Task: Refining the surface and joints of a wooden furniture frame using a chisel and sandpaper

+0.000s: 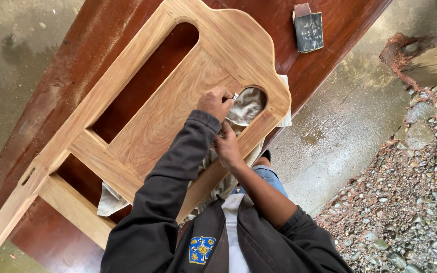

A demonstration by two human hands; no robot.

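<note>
A light wooden chair-back frame (pixel 178 101) lies flat on a dark red-brown wooden slab (pixel 330 20). My left hand (pixel 214 102), in a dark sleeve, is closed around a small pale piece (pixel 235 95) pressed to the edge of the frame's small rounded cut-out. My right hand (pixel 227 146), sleeve pushed up, grips the frame's lower rail just below that cut-out. A grey cloth (pixel 249 105) shows through the cut-out and sticks out from under the frame.
A folded dark sheet of sandpaper (pixel 308 29) lies on the slab at the far end. Wet concrete floor (pixel 345 121) is to the right, with gravel (pixel 410 202) beyond it. A rough timber end (pixel 433 63) sits at the upper right.
</note>
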